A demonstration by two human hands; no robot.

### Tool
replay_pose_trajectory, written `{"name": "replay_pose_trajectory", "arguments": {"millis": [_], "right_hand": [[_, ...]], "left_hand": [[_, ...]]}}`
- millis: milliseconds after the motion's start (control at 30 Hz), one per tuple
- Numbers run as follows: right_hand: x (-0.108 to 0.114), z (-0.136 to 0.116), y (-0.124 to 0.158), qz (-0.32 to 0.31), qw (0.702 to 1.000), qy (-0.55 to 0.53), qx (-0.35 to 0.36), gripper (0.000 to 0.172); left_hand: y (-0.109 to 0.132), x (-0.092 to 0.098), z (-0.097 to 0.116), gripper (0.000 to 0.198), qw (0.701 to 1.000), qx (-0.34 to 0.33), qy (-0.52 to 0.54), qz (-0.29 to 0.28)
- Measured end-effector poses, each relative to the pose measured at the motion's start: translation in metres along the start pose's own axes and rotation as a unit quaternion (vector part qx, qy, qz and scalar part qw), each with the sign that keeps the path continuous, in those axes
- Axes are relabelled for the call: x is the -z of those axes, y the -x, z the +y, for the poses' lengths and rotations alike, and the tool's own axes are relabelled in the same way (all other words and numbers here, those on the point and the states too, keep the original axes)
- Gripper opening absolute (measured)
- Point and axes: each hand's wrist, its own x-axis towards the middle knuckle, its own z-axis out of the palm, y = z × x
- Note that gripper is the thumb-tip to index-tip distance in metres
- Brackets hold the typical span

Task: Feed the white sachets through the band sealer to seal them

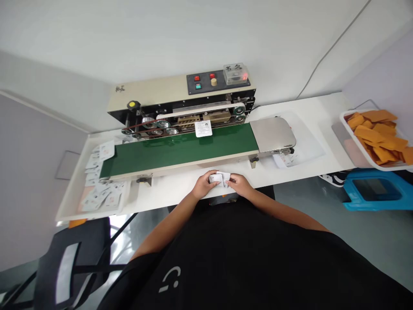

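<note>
My left hand (203, 185) pinches a small white packet (216, 178) with printing on it, just in front of the table's near edge. Close beside it, my right hand (241, 186) grips a second white packet (226, 176), which overlaps the first. Whether either packet has anything in it, I cannot tell. Beyond my hands stands a band sealing machine (148, 92) with a green conveyor belt (180, 150). A white printed packet (203, 130) hangs from the machine's sealing band over the belt.
At the belt's left end, another packet (107, 150) lies over a white bin (69, 196) of packets. A metal plate (274, 133) extends the belt's right end. Further right, a white tub (346, 131) holds orange pieces (374, 129). A blue stool (351, 189) and black chair (87, 245) flank me.
</note>
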Motion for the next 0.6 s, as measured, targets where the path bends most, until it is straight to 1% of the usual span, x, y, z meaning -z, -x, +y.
{"name": "replay_pose_trajectory", "arguments": {"millis": [167,267,367,467,600], "right_hand": [[-0.008,-0.001,0.005,0.062,0.998,-0.012,0.011,0.035],[-0.011,-0.003,0.010,0.107,0.993,-0.036,0.037,0.037],[-0.010,-0.008,0.014,0.120,0.988,-0.072,0.060,0.037],[0.000,-0.016,0.017,0.157,0.982,-0.084,0.059,0.037],[0.028,-0.040,0.019,0.233,0.961,-0.140,0.052,0.038]], "left_hand": [[0.000,0.001,-0.003,0.061,0.999,0.011,-0.030,0.012],[-0.001,0.001,-0.006,0.065,1.000,0.026,0.010,0.015],[-0.002,0.000,-0.008,0.066,0.998,0.040,0.055,0.013],[-0.002,0.001,-0.006,0.062,0.996,0.044,0.071,0.007],[-0.001,0.002,0.000,0.058,0.997,0.051,0.061,0.005]]}}
